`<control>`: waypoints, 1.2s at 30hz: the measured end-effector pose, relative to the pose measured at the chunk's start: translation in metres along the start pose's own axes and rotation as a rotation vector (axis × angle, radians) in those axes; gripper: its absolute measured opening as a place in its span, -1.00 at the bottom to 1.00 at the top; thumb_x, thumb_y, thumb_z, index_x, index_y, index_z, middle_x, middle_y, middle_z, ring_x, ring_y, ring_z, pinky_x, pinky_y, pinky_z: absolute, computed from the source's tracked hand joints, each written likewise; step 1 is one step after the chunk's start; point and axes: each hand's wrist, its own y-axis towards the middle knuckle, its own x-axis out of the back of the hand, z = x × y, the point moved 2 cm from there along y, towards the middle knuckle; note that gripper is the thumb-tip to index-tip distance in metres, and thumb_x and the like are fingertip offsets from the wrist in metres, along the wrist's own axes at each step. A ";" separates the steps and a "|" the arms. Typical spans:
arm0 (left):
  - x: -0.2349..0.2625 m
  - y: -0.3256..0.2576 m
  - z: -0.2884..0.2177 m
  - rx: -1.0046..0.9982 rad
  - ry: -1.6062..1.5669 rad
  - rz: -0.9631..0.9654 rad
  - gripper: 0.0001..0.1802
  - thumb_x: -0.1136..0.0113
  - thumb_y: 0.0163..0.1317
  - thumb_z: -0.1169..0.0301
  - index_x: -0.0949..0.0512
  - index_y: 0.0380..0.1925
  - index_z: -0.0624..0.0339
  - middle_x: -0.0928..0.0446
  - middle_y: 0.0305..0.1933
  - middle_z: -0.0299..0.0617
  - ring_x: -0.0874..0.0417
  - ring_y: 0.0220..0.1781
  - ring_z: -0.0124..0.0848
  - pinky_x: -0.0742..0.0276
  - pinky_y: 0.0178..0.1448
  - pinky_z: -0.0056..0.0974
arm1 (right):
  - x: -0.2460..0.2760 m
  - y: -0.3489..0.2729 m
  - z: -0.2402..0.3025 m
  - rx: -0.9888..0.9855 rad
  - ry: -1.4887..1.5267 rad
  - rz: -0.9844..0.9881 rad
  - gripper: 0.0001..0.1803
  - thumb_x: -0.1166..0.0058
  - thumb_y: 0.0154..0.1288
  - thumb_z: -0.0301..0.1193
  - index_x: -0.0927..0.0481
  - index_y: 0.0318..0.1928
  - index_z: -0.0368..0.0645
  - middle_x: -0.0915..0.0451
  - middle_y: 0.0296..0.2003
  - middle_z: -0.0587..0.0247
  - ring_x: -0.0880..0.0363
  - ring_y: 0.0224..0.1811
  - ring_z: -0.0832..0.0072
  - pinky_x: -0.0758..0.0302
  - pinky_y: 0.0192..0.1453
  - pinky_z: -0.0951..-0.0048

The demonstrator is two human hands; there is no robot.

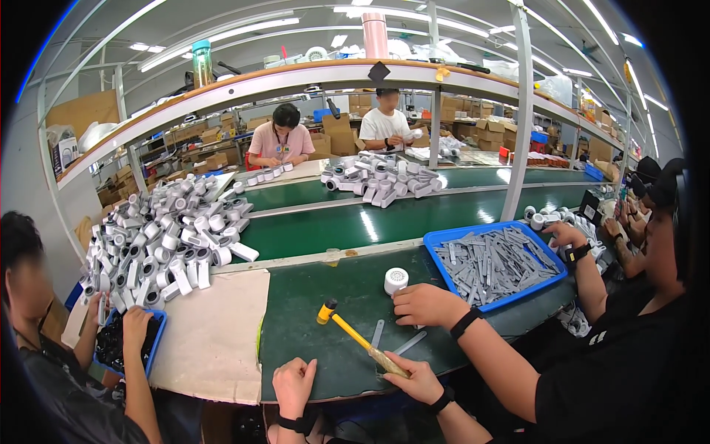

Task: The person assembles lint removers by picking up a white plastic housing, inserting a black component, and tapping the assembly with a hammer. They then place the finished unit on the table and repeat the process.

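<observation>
My right hand is closed around the tape-wrapped grip of a small mallet, which has a yellow handle and a black and yellow head. The mallet slants up and left over the green tabletop. To its left, my left hand is curled at the table's front edge, with nothing seen in it. Two grey flat strips lie beside the mallet handle. Beyond them is a white device with a round perforated head. A co-worker's hand from the right reaches to it, partly hiding it.
A blue tray of grey strips stands at the right. White and grey devices are heaped at the left, behind a beige cardboard sheet. A person at the left reaches over a blue bin of black parts. Green conveyor runs behind.
</observation>
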 end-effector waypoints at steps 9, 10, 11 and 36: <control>-0.004 0.008 -0.019 0.036 -0.075 0.096 -0.79 -0.39 0.12 0.31 -0.59 -0.51 0.17 -0.50 -0.61 -0.16 -0.57 -0.52 -0.18 -0.45 -0.36 -0.15 | -0.007 -0.014 -0.022 0.193 0.262 -0.154 -0.38 -0.27 0.23 -0.58 -0.45 0.32 -0.24 -0.60 -0.36 0.34 -0.41 -0.55 0.77 -0.35 -0.48 0.68; -0.005 0.012 -0.032 0.018 -0.144 0.128 -0.83 -0.39 0.12 0.33 -0.63 -0.44 0.17 -0.54 -0.56 -0.14 -0.59 -0.49 -0.22 -0.48 -0.35 -0.19 | -0.007 -0.020 -0.020 0.189 0.270 -0.153 -0.38 -0.27 0.23 -0.58 -0.45 0.32 -0.24 -0.60 -0.36 0.34 -0.41 -0.55 0.77 -0.35 -0.48 0.68; -0.007 0.017 -0.049 -0.059 -0.172 0.154 -0.85 -0.37 0.15 0.36 -0.65 -0.35 0.17 -0.57 -0.46 -0.15 -0.61 -0.42 -0.25 -0.52 -0.30 -0.22 | -0.007 -0.028 -0.018 0.098 0.417 -0.147 -0.36 -0.24 0.24 -0.62 -0.41 0.34 -0.23 -0.59 -0.37 0.33 -0.40 -0.57 0.76 -0.32 -0.52 0.68; -0.172 0.098 -0.131 -0.138 -0.088 0.403 -0.62 -0.27 0.04 0.39 -0.39 -0.14 0.11 -0.31 0.15 0.16 -0.49 -0.05 0.23 -0.50 -0.01 0.13 | 0.053 -0.107 -0.008 0.169 0.244 -0.279 -0.34 -0.22 0.15 -0.73 -0.42 0.32 -0.32 -0.61 -0.43 0.32 -0.42 -0.59 0.76 -0.33 -0.53 0.70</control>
